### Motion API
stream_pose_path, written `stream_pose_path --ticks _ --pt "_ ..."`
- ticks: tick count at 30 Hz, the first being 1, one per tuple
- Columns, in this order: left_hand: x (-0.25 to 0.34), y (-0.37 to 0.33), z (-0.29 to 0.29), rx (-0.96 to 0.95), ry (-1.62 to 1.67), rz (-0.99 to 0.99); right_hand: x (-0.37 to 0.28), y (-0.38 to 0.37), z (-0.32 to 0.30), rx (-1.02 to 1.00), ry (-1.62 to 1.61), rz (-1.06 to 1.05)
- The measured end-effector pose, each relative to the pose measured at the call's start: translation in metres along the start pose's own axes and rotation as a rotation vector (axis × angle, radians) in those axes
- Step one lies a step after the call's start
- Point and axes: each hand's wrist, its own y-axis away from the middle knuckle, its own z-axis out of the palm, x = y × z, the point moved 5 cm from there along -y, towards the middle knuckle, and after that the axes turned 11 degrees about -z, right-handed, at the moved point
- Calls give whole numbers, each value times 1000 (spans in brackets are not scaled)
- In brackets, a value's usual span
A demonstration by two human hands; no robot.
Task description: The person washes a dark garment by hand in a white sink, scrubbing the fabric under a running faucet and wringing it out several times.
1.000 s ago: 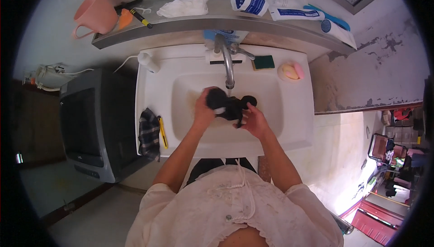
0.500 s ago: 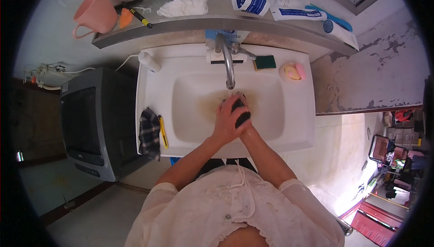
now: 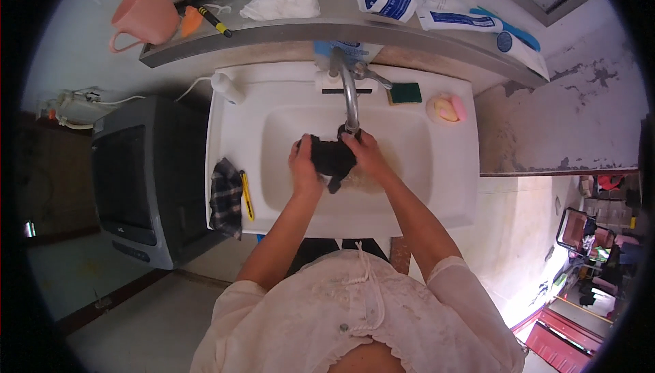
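Note:
A wet-looking black cloth (image 3: 331,157) is stretched between my two hands over the white sink (image 3: 273,192). My left hand (image 3: 303,165) grips its left end, fingers curled around the edge. At the other end, my right hand (image 3: 366,153) pinches the cloth right beneath the spout of the metal faucet (image 3: 351,100). One corner of the cloth dangles toward the basin floor. Brownish water or residue shows around it in the basin. Exactly what kind of garment or rag the cloth is, I cannot tell.
A checked cloth (image 3: 226,199) and a yellow utility knife (image 3: 246,195) lie on the sink's left rim. Along the back stand a white bottle (image 3: 227,88), a green scouring sponge (image 3: 405,93) and soap (image 3: 447,108). A shelf (image 3: 273,35) with tubes and a pink mug (image 3: 145,15) runs above.
My hands were pressed together around the bunched black cloth. They have since moved apart, the left one leftward and the right one up to the spout, spreading the cloth between them.

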Motion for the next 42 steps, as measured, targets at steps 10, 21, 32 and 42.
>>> stream_pose_path --ticks 10,21,32,42 --pt "18 33 -73 229 224 -247 214 4 -42 -130 520 217" --pt "-7 43 -92 255 224 -269 221 -1 -34 91 1011 33" --pt "-20 42 -87 293 217 -279 200 2 -28 319 896 120" --pt "-27 44 -83 260 245 -305 213 2 -37 -253 943 -92"
